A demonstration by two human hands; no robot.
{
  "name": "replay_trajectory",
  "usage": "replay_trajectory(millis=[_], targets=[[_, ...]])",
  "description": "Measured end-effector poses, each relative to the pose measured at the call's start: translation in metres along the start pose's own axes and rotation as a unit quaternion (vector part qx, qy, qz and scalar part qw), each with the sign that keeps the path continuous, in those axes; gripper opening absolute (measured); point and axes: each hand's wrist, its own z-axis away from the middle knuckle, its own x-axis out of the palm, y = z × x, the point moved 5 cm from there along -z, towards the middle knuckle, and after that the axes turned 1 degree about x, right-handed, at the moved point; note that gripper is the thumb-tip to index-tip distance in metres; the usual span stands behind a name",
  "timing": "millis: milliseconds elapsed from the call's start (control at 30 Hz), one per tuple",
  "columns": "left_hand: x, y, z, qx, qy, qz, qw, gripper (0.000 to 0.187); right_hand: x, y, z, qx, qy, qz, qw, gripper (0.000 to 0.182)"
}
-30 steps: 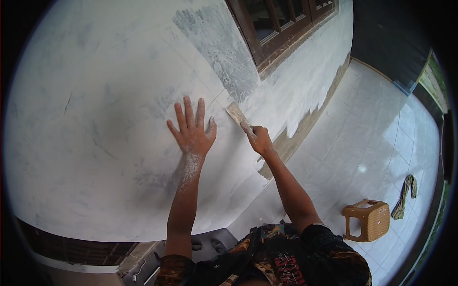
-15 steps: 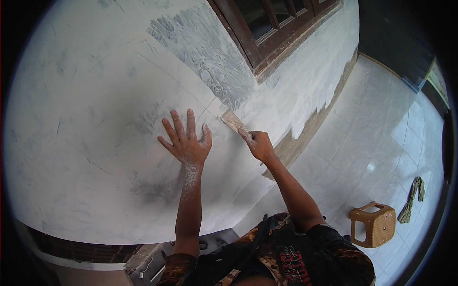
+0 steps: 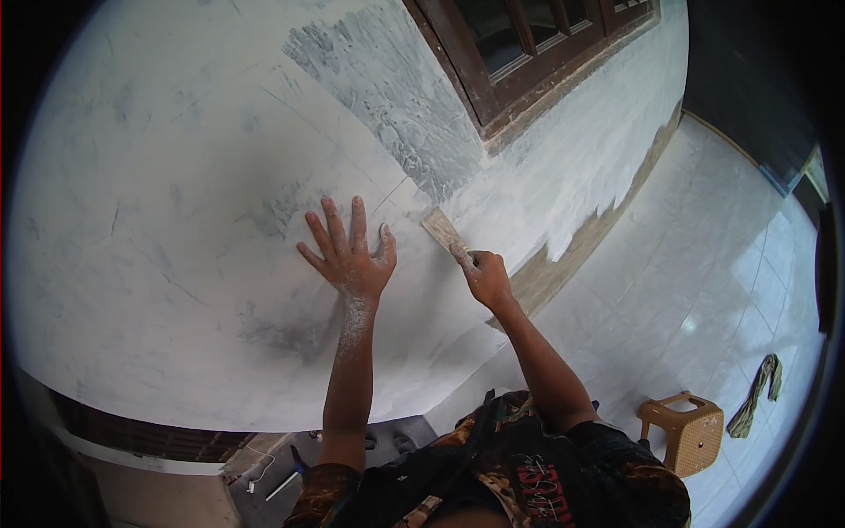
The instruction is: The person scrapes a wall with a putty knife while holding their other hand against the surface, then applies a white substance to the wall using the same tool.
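Note:
My left hand (image 3: 354,261) lies with spread fingers against the wall (image 3: 220,220), which is coated white with grey patches. White powder dusts its wrist and fingertips. To the right, my right hand (image 3: 486,277) grips a putty knife (image 3: 444,229) with a flat, whitish-stained blade. The blade rests at the wall surface, just below the corner of a rougher grey patch (image 3: 378,97); whether its edge touches cannot be made out. Fingers and thumb wrap the putty knife's lower end and hide it.
A brown wooden window frame (image 3: 488,88) sits in the wall above. Bare strip (image 3: 563,264) runs along the wall's foot beside the tiled floor (image 3: 651,273). A tan plastic stool (image 3: 695,436) and a crumpled cloth (image 3: 755,396) are on the floor at right.
The camera view has shifted slightly, so the window and floor appear further right. The putty knife and my right hand show a little lower and further right. My left hand stays on the wall.

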Motion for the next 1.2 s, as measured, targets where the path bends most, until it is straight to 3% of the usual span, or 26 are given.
replay_trajectory(millis=[600,700,767,1000,1200], targets=[[0.003,-0.001,0.002,-0.005,0.025,0.001,1.000,0.062,-0.011,-0.009,-0.002,-0.034,0.057,-0.011,0.998,0.068],[0.002,0.002,0.000,-0.001,0.037,0.008,0.999,0.063,-0.010,-0.008,-0.005,0.014,0.039,0.002,0.999,0.067],[0.002,0.003,0.000,-0.008,0.028,0.002,1.000,0.063,-0.006,-0.022,-0.009,-0.045,0.058,-0.021,0.997,0.067],[0.004,0.003,0.001,-0.004,0.032,0.007,0.999,0.065,-0.013,-0.004,-0.005,-0.014,0.058,-0.001,0.998,0.066],[0.004,0.002,0.000,-0.002,0.025,-0.007,1.000,0.067,-0.012,-0.013,-0.008,-0.082,0.102,-0.030,0.991,0.070]])
